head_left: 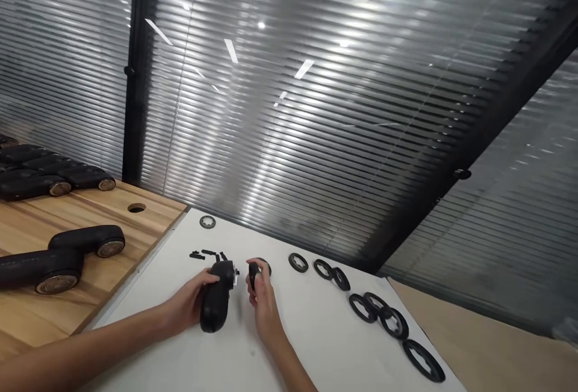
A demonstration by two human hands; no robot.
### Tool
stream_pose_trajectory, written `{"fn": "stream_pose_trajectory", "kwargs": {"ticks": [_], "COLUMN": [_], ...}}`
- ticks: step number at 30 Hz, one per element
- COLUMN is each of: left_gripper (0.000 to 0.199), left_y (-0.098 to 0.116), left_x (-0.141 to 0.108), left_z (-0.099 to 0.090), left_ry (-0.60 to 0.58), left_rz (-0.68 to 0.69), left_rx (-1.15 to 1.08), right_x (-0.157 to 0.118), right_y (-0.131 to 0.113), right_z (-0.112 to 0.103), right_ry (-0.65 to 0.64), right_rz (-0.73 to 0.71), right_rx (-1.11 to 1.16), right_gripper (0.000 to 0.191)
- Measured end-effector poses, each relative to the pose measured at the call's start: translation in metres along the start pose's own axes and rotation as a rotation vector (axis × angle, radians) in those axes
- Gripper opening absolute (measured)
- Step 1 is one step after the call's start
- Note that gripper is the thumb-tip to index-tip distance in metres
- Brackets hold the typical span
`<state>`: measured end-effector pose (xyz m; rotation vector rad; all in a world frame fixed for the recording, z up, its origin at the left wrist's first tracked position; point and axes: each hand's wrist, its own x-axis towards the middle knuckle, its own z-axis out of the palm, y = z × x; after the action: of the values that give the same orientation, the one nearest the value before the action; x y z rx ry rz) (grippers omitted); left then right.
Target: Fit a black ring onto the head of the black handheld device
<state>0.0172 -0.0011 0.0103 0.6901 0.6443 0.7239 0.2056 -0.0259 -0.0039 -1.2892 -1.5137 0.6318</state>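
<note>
My left hand (192, 298) is closed around a black elbow-shaped part (215, 304), held above the white table with its thick rounded end pointing down. Its upper end faces right and shows a pale metallic fitting (236, 276). Just right of that fitting, my right hand (265, 304) pinches a black ring (253, 273), seen nearly edge-on and apart from the elbow-shaped part. Fingers cover much of this ring. Behind them, a dark round edge (267, 265) shows; I cannot tell if it is a separate ring. Several small black strips (208, 253) lie beyond my left hand.
Several black rings (361, 308) lie along the right side of the white table (325, 344), some overlapping. A flatter ring (208, 221) sits at its far left corner. More elbow-shaped parts (85, 238) rest on the wooden table (112, 265) at left. Blinds (271, 109) stand behind.
</note>
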Motion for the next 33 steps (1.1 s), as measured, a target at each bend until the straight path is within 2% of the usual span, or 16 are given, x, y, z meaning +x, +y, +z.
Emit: {"fn": "stream_pose_trajectory", "kwargs": {"ticks": [3, 6, 10, 14, 19, 26, 33], "left_gripper": [0.073, 0.071, 0.067, 0.064, 0.063, 0.077, 0.076], "left_y": [0.002, 0.003, 0.002, 0.000, 0.000, 0.002, -0.004], "left_x": [-0.004, -0.008, -0.008, -0.006, -0.007, -0.010, -0.013], "left_z": [0.000, 0.001, -0.003, -0.007, -0.009, -0.008, -0.012], "left_ry": [-0.024, -0.056, -0.089, -0.107, -0.106, -0.123, 0.008], "left_rz": [-0.013, -0.006, -0.001, -0.020, -0.025, -0.047, -0.040], "left_rx": [0.044, 0.113, 0.125, 0.156, 0.164, 0.214, 0.349], "right_x": [-0.001, -0.001, 0.000, 0.001, 0.000, -0.002, -0.009], "right_y": [-0.014, -0.018, -0.012, -0.010, -0.013, -0.014, -0.024], "right_z": [0.010, 0.014, 0.013, 0.009, 0.007, 0.006, 0.005], "right_ry": [-0.030, -0.063, -0.090, -0.115, -0.116, -0.086, -0.111], "right_rz": [0.190, 0.252, 0.284, 0.302, 0.315, 0.268, 0.217], "right_rx": [0.243, 0.321, 0.366, 0.340, 0.353, 0.215, 0.023], "right_gripper": [0.064, 0.063, 0.054, 0.048, 0.048, 0.041, 0.035]}}
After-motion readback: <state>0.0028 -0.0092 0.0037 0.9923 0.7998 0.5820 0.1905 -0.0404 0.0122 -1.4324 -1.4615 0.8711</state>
